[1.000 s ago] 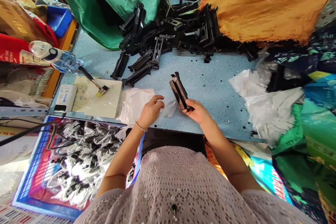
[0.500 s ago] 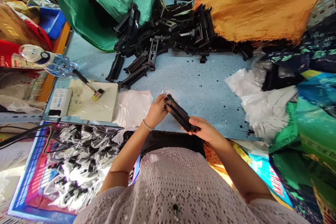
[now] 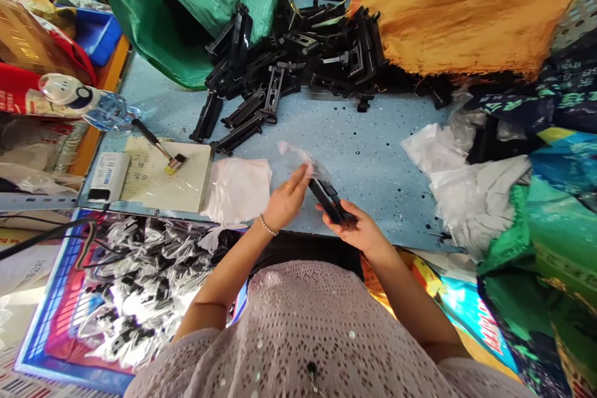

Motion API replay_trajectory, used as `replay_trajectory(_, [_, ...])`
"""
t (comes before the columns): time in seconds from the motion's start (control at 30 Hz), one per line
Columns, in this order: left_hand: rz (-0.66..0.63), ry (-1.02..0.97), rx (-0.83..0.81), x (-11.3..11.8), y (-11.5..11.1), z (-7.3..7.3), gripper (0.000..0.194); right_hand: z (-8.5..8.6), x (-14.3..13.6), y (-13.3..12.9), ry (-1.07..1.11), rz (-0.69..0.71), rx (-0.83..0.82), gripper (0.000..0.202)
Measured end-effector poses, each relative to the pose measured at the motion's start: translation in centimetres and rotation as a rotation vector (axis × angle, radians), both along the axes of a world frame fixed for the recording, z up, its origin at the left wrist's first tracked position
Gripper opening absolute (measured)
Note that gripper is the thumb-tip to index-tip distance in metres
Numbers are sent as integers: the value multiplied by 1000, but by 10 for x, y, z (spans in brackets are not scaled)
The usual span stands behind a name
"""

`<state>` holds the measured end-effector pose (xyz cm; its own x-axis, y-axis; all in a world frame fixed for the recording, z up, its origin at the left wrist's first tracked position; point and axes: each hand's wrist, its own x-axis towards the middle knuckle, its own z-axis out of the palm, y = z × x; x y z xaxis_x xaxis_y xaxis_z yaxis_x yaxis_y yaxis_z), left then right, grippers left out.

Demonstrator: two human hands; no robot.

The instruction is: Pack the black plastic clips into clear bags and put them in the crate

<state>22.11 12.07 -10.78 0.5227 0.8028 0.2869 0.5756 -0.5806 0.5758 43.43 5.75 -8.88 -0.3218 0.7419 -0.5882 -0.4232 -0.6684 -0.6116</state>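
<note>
A long black part [image 3: 329, 199] slants over the front edge of the blue speckled table [image 3: 373, 155]. Its lower right end is gripped by my right hand [image 3: 357, 227], fingers wrapped round it. At the upper left end, my left hand [image 3: 290, 196] pinches a thin clear plastic bag [image 3: 314, 166], which lies over that end of the part. A stack of clear bags [image 3: 240, 189] rests left of my left hand. Farther back is a heap of similar black parts [image 3: 275, 84] between a green sack [image 3: 196, 6] and an orange sack [image 3: 466, 12].
A brush [image 3: 158, 148] lies on a cardboard pad [image 3: 186, 183] beside a white device [image 3: 108, 177]. A water bottle [image 3: 105, 111] stands at the left. Below is a blue basket [image 3: 46, 317] of bagged parts. Crumpled white plastic [image 3: 461, 183] lies at the right.
My left hand has moved slightly right, and the clear bag has come up over the upper end of the black part. My right hand still holds the lower end.
</note>
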Motion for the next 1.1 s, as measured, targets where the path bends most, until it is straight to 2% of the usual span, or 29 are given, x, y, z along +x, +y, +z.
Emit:
replay_trajectory(0.13, [-248,-62,-48,11,-26,1,65,-5,-16,14,-505,-146,290,67])
replay_trajectory(0.2, [-287,-97,-38,12,-29,5,67,-1,-25,14,-712,-100,471,57])
replay_trajectory(0.27, [-282,-145,0,6,-27,14,67,9,-34,8,-803,1,666,41])
replay_trajectory(0.33, [-214,-178,29,-10,-28,33,59,23,-42,1,-745,92,804,38])
replay_trajectory(0.4, [-118,-184,40,-33,-35,60,47,38,-48,-4,-566,168,835,45])
replay_trajectory(0.5, [1,-225,-5,-80,-59,103,38,52,-56,0,-282,330,757,44])
replay_trajectory(0.57, [90,-233,-109,-116,-82,121,34,50,-64,9,-194,433,686,37])
replay_trajectory(0.6, [154,-224,-167,-134,-95,124,30,46,-69,15,-192,454,663,34])
replay_trajectory(0.67, [295,-209,-284,-171,-119,120,24,32,-80,24,-245,439,634,27])
replay_trajectory(0.77, [548,-294,-426,-219,-150,105,24,8,-92,33,-319,403,578,23])
replay_trajectory(0.87, [781,-507,-526,-264,-172,91,30,-10,-96,37,-331,375,512,22])
replay_trajectory(0.97, [1003,-716,-656,-313,-189,74,44,-17,-96,36,-351,304,468,22])
replay_trajectory(1.03, [1263,-655,-680,-349,-198,61,49,-20,-95,34,-362,269,440,23])
replay_trajectory(1.1, [1526,-462,-605,-382,-203,53,47,-22,-94,32,-367,257,413,25])
